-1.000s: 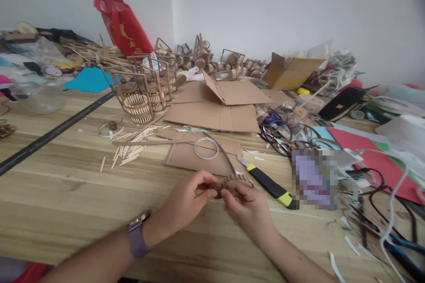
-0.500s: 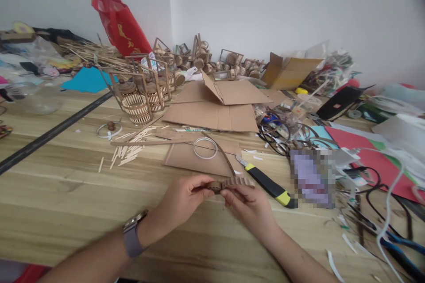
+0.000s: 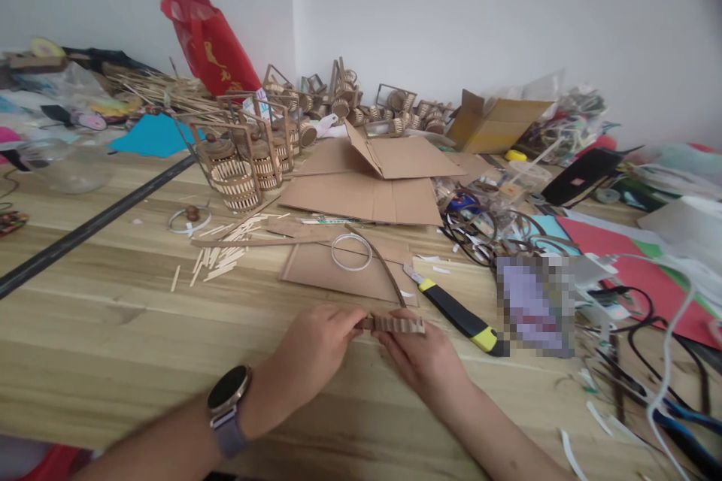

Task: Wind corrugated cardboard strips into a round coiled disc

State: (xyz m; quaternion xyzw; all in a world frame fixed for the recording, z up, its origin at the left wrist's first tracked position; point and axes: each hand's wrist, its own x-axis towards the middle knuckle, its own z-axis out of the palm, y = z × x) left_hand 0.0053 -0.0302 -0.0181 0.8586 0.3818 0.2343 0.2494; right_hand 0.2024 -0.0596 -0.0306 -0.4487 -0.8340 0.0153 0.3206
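Between my two hands is a small coil of corrugated cardboard strip (image 3: 401, 325), its ridged side showing. My left hand (image 3: 319, 349), with a watch on the wrist, pinches its left end. My right hand (image 3: 432, 361) grips it from the right, fingers behind and below the ridges. Just beyond lies a thin brown strip (image 3: 383, 259) that runs down toward my right hand. A pale ring (image 3: 351, 252) rests on a flat cardboard piece (image 3: 338, 278). Right of that lies a black and yellow utility knife (image 3: 456, 308), its blade end pointing away.
Small slatted baskets with handles (image 3: 234, 184) stand at the back left. Short wooden sticks (image 3: 222, 259) are scattered on the table. Folded cardboard (image 3: 361, 199) lies in the middle. Cables, pliers (image 3: 677, 421) and coiled brown strips (image 3: 474, 222) crowd the right side.
My left hand has rolled over, turning the watch face upward. The ridged coil has tilted and dropped slightly toward me, still between both hands.
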